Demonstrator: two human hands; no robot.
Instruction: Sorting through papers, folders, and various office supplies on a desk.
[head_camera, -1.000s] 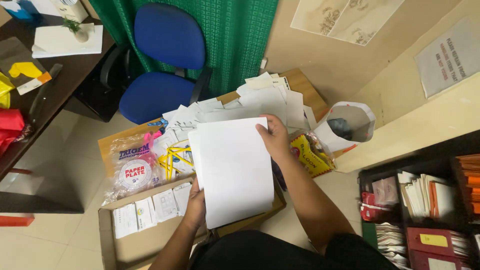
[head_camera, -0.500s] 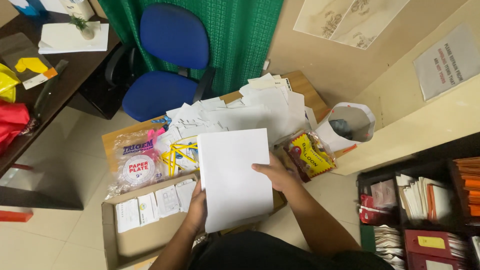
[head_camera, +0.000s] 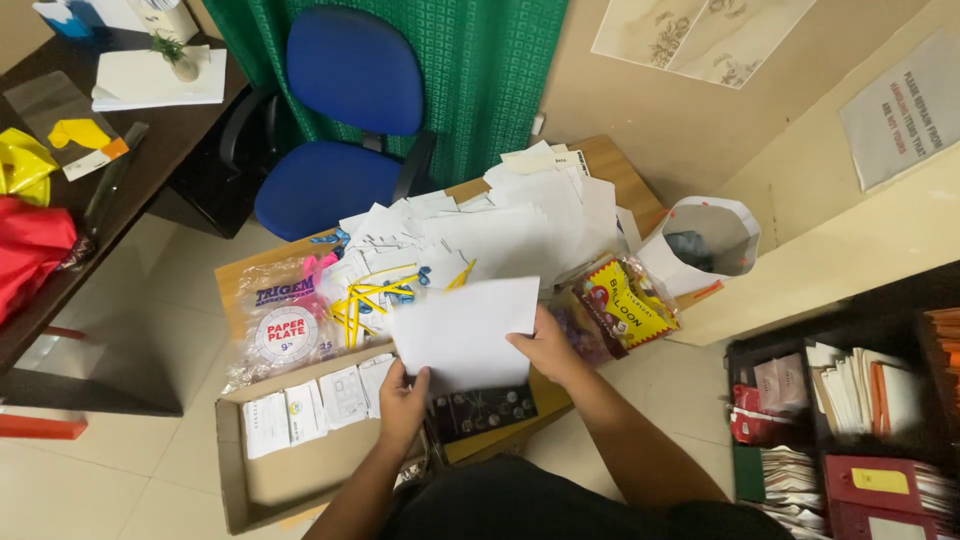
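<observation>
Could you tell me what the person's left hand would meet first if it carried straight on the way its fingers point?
The left hand already grips the bottom edge of the white sheet. Past that, likely the yellow strips on the paper pile, though depth is unclear.

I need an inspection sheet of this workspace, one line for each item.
Surface: low wooden table, mostly covered; tiled floor around it.
Job's things: white paper sheet held above the table; dark printed card under it.
Clutter: heap of loose papers, yellow strips, pack of paper plates, balloon packet, open cardboard box with small white packets.
Hands: left hand grips the sheet's lower edge; right hand grips its right side.
Cables: nothing seen.
Surroundings: blue office chair, green curtain, dark desk at left, white bin, shelf of stationery at right.
</observation>
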